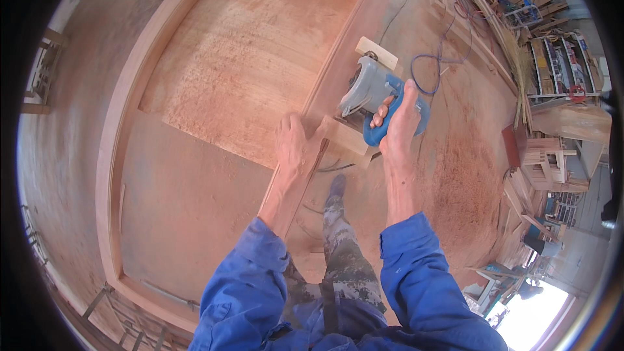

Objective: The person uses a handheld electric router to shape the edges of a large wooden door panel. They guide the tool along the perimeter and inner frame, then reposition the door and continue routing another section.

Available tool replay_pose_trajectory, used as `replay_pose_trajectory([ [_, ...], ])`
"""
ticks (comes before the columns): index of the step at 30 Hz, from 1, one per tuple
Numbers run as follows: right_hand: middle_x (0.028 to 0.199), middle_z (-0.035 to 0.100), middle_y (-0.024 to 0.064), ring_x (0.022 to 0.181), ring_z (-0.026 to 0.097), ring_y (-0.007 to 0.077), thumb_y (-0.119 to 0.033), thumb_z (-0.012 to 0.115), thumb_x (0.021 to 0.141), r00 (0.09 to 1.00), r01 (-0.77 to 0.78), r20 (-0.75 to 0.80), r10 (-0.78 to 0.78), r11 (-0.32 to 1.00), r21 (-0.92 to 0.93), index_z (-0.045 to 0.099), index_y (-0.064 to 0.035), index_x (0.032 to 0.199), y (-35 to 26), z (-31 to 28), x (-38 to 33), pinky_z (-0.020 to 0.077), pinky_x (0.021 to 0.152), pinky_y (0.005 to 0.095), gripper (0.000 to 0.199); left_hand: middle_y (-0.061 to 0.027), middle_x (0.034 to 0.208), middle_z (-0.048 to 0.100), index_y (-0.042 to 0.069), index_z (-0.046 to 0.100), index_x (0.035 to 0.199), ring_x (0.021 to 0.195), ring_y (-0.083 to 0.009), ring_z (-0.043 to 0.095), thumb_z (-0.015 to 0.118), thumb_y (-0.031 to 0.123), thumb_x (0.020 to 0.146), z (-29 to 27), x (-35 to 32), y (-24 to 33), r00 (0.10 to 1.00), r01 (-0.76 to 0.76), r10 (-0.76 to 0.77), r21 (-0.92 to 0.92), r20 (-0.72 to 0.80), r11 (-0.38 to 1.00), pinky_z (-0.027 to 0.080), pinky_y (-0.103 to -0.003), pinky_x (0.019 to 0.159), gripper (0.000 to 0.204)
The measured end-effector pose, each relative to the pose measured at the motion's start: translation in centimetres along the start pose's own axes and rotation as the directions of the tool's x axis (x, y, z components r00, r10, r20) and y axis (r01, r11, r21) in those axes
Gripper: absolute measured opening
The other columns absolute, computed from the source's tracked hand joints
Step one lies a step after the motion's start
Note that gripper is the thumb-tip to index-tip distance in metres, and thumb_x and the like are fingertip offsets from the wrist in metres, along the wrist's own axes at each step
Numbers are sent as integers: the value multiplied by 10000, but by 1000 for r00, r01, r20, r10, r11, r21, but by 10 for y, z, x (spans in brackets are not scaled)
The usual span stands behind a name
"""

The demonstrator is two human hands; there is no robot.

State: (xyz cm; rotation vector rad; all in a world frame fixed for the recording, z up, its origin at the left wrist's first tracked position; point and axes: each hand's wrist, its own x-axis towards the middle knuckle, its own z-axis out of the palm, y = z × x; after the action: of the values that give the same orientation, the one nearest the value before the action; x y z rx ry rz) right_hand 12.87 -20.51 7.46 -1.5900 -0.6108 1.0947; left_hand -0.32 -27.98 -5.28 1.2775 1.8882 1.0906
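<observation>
"What is held in the workshop here?"

"A power tool [372,88], gripped by its blue handle in the right hand [402,117], beyond the right side of the frame rail [327,88]. The handle is closely wrapped by the fingers, presumably for control of its weight."

"And the left hand [292,146]?"

"It is laid on the rail, the thumb spread away from the fingers. Whether the wood is clasped or merely pressed cannot be told; the hand is apparently planted there as a brace."

"Why is the cord [440,58] found on the far side?"

"It is looped across the dusty floor [455,149], away from both hands, where snagging is perhaps less likely."

"How is the tool built?"

"A rounded grey body is joined to a blue handle. A short wood block [348,138] is seen just beside it; whether the two are in contact cannot be made out."
</observation>
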Motion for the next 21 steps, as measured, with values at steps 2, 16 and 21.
replay_pose_trajectory([
  [2,534,452,41,422,464,160,-555,564,938,1000,-7,9,7,1000,-1,483,-57,729,-3,3,0,395,430,315,546,-230,1153,609,-58,597,1100,1106,-386,564,760,395,857,-3,2,3,999,33,-33,15,11,999,464,-465,932,540],
  [16,545,452,47,422,464,176,-563,547,933,1000,-3,9,3,1000,-26,468,-73,743,-6,5,-3,395,429,336,531,-228,1132,598,-66,590,1086,1089,-391,553,767,424,850,4,0,-4,1000,-11,11,22,-13,1000,446,-466,953,572],
  [21,546,456,46,421,462,178,-565,544,933,1000,-4,21,5,1000,-31,468,-74,746,-5,6,-6,396,431,335,531,-229,1130,597,-67,588,1090,1086,-395,554,768,419,849,4,-1,-9,998,-40,41,21,-52,999,449,-472,949,571],
])
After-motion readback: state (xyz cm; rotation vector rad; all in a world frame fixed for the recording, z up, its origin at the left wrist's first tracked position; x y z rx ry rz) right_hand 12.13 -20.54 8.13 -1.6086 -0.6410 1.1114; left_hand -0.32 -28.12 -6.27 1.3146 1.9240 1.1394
